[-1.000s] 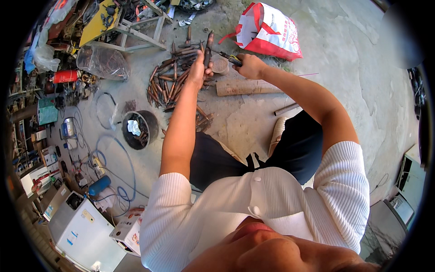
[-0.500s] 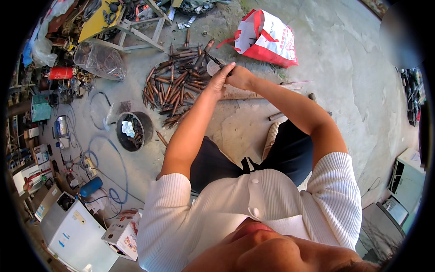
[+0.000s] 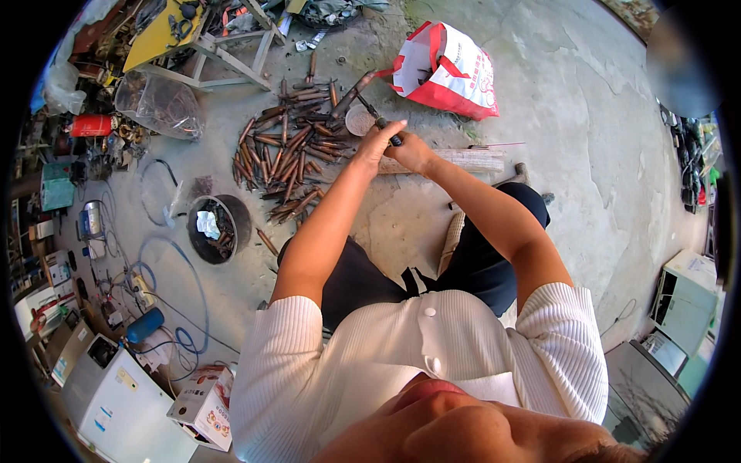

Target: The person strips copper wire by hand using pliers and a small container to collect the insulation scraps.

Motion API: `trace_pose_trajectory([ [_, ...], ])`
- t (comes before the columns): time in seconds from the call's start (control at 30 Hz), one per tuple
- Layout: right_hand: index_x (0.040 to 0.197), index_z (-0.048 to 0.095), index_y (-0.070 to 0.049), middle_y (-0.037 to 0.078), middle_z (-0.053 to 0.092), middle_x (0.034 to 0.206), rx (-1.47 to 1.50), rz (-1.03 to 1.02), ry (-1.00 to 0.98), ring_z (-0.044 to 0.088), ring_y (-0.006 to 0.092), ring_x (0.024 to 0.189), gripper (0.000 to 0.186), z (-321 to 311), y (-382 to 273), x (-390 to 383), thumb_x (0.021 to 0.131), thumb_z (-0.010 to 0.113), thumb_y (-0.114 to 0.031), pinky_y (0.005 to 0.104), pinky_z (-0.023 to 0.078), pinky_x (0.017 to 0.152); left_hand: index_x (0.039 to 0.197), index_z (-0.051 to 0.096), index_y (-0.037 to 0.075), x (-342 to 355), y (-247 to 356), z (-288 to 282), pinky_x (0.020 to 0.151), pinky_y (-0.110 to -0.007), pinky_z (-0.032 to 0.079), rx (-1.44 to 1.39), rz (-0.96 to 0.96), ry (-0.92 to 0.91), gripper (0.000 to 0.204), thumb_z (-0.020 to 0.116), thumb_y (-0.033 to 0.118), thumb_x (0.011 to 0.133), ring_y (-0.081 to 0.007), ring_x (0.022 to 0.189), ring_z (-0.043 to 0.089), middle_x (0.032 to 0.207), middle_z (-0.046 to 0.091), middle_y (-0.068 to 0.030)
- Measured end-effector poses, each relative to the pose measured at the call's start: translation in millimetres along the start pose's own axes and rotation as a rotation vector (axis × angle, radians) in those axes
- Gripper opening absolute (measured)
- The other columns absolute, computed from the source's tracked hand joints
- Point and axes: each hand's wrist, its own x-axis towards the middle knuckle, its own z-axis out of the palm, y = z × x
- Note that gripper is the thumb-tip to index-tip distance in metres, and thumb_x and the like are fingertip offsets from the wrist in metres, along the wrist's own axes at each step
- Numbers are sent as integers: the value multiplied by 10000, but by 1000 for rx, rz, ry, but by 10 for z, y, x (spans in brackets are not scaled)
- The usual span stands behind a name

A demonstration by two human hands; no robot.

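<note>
We have both hands up front over the concrete floor (image 3: 587, 139). Left hand (image 3: 376, 145) and right hand (image 3: 413, 153) sit touching each other, fingers curled closed around a dark-handled tool (image 3: 382, 123); its thin shaft pokes up and away from the fingers toward a rusty pipe piece (image 3: 353, 94). Whether the tool tip touches the pipe, we cannot tell, too small.

Just beyond the fingers: a round pale disc (image 3: 359, 119) on the floor. To the left of the fingers: the heap of rusty copper-brown tube offcuts (image 3: 285, 150). Under the right hand: a wooden plank (image 3: 463, 160).

Handling judgement: the tubes look stiff, metal, light one by one, heavy as a heap. Rusty surface gives grip, not slippery, but cut ends are likely sharp. We take a tube mid-length, away from the ends. The tool is rigid; hold it at the dark handle, as now.

Further left of the fingers: a black bucket (image 3: 218, 229). Beyond and right: a red-and-white bag (image 3: 448, 69).
</note>
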Motion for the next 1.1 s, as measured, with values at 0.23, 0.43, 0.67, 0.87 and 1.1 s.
trace_pose_trajectory([
  [0.23,1226,492,53,302,603,1078,-149,56,27,583,422,1027,661,162,95,-4,720,617,-354,431,458,889,880,621,57,20,-58,79,678,-289,454,-77,-15,101,346,745,364,779,-142,762,571,828,604,-35],
  [0.43,1247,473,73,315,583,1115,-214,93,-7,569,429,1054,692,282,178,82,733,613,-369,431,450,909,778,641,14,134,-285,45,627,-299,441,-59,53,268,295,695,301,822,-147,675,560,765,630,-41],
  [0.67,1283,403,71,330,579,1100,-201,86,2,564,435,1057,718,369,366,160,760,577,-389,451,449,915,789,659,3,130,-313,102,641,-308,455,87,-22,341,295,670,293,838,-157,692,590,795,657,-69],
  [0.87,1267,390,55,333,577,1099,-187,63,1,560,443,1055,703,372,448,213,768,571,-406,463,450,907,815,669,10,214,-349,94,692,-346,479,239,-126,422,333,657,342,842,-213,768,637,854,680,-101],
  [1.1,1240,441,24,306,586,1110,-223,94,-26,564,435,1048,634,374,560,266,771,563,-385,462,453,902,843,678,2,276,-446,107,719,-354,482,290,-175,477,373,655,374,827,-237,805,642,893,687,-112],
])
